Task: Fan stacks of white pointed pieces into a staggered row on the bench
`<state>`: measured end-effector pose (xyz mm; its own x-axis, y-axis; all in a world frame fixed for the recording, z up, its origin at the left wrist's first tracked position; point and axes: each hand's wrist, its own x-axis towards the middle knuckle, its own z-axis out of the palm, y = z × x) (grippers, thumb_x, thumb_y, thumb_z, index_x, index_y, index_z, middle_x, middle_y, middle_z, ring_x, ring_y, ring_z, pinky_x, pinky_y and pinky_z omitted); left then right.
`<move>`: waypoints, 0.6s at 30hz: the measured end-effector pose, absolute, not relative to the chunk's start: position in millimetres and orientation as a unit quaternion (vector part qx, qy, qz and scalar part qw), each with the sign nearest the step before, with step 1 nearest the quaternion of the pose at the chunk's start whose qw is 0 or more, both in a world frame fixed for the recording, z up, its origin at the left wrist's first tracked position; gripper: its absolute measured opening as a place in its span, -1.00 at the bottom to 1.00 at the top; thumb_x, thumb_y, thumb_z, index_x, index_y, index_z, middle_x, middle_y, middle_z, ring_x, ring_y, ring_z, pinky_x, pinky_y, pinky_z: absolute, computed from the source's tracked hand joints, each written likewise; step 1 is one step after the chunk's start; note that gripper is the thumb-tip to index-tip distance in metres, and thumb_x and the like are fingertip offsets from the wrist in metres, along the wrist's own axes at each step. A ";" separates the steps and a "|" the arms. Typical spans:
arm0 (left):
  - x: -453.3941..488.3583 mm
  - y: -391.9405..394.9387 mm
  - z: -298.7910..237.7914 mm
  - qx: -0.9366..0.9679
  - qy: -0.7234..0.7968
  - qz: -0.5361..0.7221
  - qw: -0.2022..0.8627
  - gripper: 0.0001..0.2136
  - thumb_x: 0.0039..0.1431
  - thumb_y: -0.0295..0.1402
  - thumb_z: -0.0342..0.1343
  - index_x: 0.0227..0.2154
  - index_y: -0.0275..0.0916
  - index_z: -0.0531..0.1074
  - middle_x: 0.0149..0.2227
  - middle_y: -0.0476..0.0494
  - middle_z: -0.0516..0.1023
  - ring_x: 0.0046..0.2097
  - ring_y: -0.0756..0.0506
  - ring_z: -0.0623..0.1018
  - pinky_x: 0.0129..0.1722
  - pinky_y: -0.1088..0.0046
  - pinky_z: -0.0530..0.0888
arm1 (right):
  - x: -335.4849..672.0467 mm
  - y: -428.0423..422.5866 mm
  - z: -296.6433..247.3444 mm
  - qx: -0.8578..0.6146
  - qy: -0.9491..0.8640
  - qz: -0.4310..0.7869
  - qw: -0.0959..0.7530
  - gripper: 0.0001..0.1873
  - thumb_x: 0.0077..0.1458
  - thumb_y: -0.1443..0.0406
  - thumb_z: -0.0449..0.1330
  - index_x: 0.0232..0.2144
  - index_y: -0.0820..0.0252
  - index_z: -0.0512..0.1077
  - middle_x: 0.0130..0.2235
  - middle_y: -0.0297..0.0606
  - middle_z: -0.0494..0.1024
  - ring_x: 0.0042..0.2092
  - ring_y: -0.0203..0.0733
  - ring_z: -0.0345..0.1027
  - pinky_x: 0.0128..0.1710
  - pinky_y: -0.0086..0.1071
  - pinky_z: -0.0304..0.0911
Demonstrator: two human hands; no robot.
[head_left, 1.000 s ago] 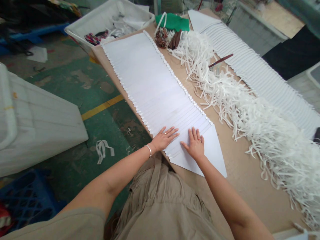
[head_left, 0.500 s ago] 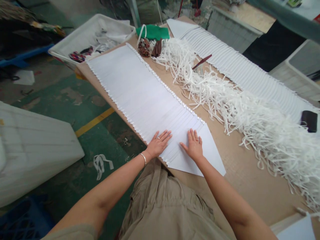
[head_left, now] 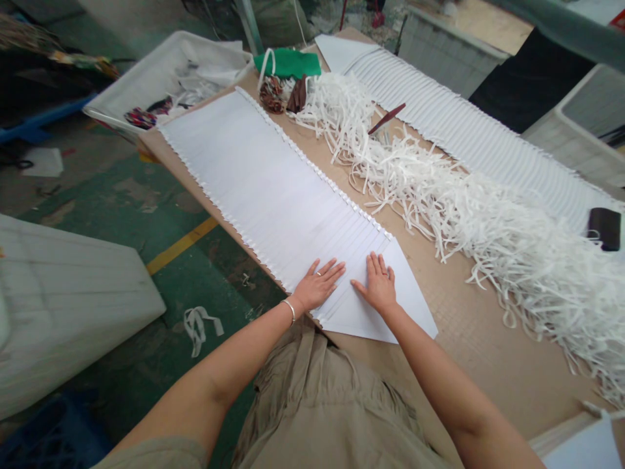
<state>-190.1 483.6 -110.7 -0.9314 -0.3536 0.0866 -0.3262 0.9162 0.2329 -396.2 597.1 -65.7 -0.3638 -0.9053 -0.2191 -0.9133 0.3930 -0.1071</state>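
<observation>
A long row of overlapped white paper sheets (head_left: 263, 176) lies on the brown table (head_left: 469, 326), running from near me to the far left corner. My left hand (head_left: 318, 285) lies flat and open on the near end of the row, fingers spread, a ring and a bracelet on it. My right hand (head_left: 378, 286) rests flat and open beside it on the same white sheet, next to the pointed end piece (head_left: 405, 306). Neither hand holds anything.
A heap of white paper strips (head_left: 478, 221) runs down the table's middle. A second row of white sheets (head_left: 463, 130) lies beyond it, with a red-handled tool (head_left: 387, 118), a dark phone-like object (head_left: 604, 228), green cloth (head_left: 288, 64), and a white bin (head_left: 170, 78).
Both hands stay flat on the sheets; the left hand has slid slightly toward the right one. The view has shifted, so the table sits a little further left.
</observation>
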 end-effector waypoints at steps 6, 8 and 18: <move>-194.5 489.8 -106.4 0.182 -0.974 -0.110 0.072 -0.48 0.42 -0.23 -0.20 0.39 -0.09 -0.04 0.44 -0.01 0.01 0.46 -0.11 -0.05 0.40 -0.03 -0.08 | -410.6 611.4 -64.3 -0.539 0.835 0.011 0.110 -0.02 0.20 -0.20 -0.07 0.41 0.29 -0.18 0.46 -0.04 -0.17 0.46 0.02 -0.39 0.35 0.07 -0.21; -197.6 496.0 -105.8 0.161 -0.978 -0.108 0.073 -0.48 0.42 -0.22 -0.19 0.39 -0.07 -0.04 0.44 0.00 -0.02 0.46 -0.11 -0.07 0.41 -0.04 -0.10 | -416.0 622.6 -66.0 -0.532 0.841 0.016 0.100 0.02 0.18 -0.22 -0.07 0.42 0.31 -0.22 0.46 -0.02 -0.19 0.46 0.05 -0.41 0.35 0.08 -0.23; -206.2 507.5 -109.9 0.120 -0.985 -0.109 0.064 -0.49 0.41 -0.20 -0.18 0.38 0.01 -0.01 0.43 0.05 0.04 0.45 -0.06 -0.03 0.42 0.00 -0.12 | -415.7 633.1 -74.5 -0.527 0.841 0.036 0.116 0.02 0.17 -0.21 -0.05 0.42 0.28 -0.22 0.46 0.00 -0.18 0.46 0.03 -0.42 0.34 0.09 -0.20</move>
<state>-206.2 507.5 -109.9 -0.9631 -0.2497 0.1007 -0.2215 0.9475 0.2306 -415.7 633.1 -74.5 -0.4164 -0.8786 -0.2339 -0.8954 0.4409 -0.0619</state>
